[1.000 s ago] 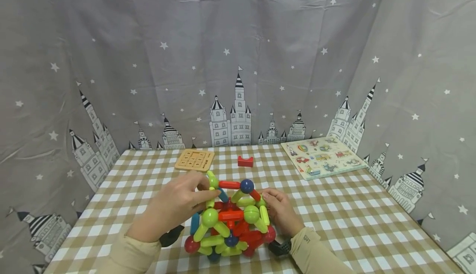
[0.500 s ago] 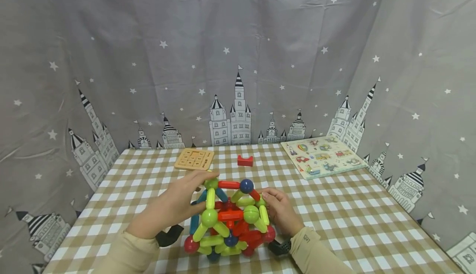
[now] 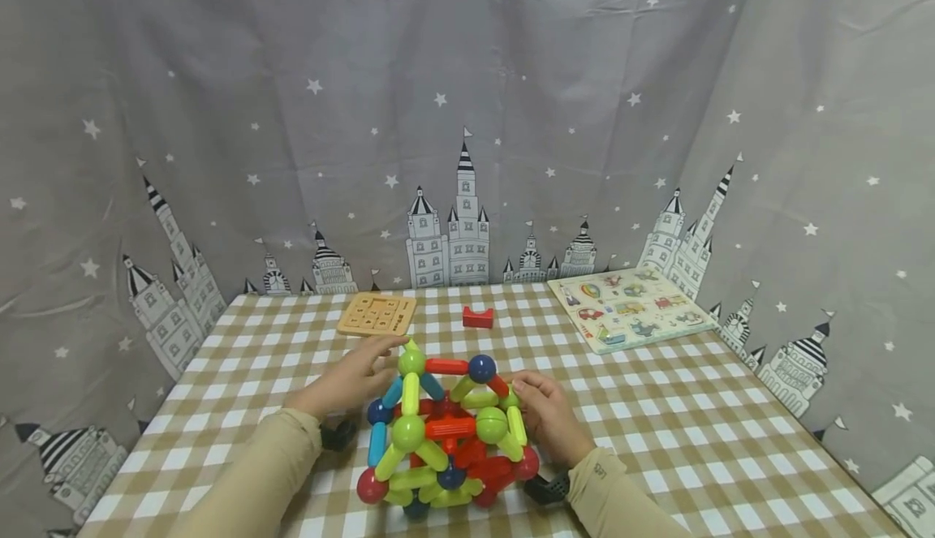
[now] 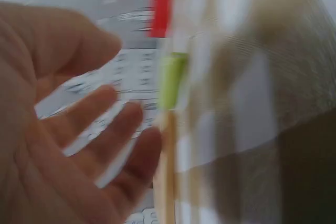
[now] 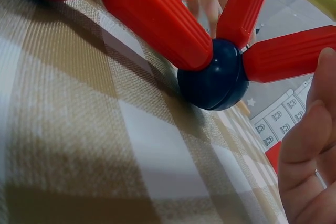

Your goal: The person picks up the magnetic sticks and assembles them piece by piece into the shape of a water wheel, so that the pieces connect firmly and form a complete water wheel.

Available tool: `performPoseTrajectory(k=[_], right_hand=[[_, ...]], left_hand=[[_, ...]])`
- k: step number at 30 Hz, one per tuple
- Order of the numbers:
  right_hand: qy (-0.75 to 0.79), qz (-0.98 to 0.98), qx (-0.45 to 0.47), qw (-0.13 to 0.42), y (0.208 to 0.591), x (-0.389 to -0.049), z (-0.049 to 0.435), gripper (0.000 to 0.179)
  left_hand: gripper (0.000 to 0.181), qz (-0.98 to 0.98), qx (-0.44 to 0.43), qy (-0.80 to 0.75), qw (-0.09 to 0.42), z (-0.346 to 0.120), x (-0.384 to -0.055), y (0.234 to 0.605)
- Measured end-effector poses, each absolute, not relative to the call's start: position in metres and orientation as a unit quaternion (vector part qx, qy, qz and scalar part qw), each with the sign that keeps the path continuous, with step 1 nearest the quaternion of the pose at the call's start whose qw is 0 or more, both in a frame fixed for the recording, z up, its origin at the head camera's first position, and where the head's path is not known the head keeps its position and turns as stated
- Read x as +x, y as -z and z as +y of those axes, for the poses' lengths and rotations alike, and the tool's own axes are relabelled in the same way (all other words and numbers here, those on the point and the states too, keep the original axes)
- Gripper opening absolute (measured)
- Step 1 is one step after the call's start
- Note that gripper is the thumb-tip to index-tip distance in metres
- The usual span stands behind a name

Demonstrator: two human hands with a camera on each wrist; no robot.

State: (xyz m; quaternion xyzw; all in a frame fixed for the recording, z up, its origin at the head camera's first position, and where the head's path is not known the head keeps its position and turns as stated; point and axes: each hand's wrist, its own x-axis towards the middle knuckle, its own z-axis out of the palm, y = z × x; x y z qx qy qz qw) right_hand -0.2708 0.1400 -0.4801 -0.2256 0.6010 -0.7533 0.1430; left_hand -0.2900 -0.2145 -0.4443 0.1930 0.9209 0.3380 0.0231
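Observation:
A magnetic stick-and-ball structure [image 3: 450, 427] in lime, red and blue stands on the checked cloth, near the front in the head view. My left hand [image 3: 349, 380] reaches past its left side, fingers spread loosely and holding nothing. Beyond those fingers in the left wrist view lies a lime magnetic stick [image 4: 170, 81], whose tip shows behind the top lime ball [image 3: 412, 362] in the head view. On the right side, my right hand [image 3: 549, 418] holds the structure near a lime ball [image 3: 510, 398]. A dark blue ball [image 5: 214, 80] joins red sticks low in the right wrist view.
A wooden number slide puzzle [image 3: 377, 314] lies at the back left of the checked tablecloth [image 3: 679, 424]. Behind the structure sits a red notched block [image 3: 478, 317]. A picture peg puzzle board [image 3: 631, 308] lies at the back right, before the grey castle curtain [image 3: 365, 116].
My left hand has let go of the structure's upper left lime part and moved away beyond it, toward the lime stick. My right hand stays at the right side.

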Motion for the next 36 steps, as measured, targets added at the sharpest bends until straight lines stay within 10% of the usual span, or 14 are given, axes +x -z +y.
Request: performPoseTrajectory(k=[15,22,36], right_hand=[[0.759,0.599,-0.216,0.136,0.477,-0.267,0.137,0.021],[0.756,0.601,-0.218,0.142,0.478,-0.268,0.141,0.02],[0.761,0.591,-0.221,0.151,0.479,-0.268,0.14,0.021]], left_hand=[[0.014,0.947,0.215,-0.234,-0.041,-0.222,-0.317,0.471],[0.029,0.905,0.068,-0.42,0.004,-0.245,-0.295,0.482],[0.03,0.886,0.093,-0.453,-0.029,-0.261,-0.272,0.46]])
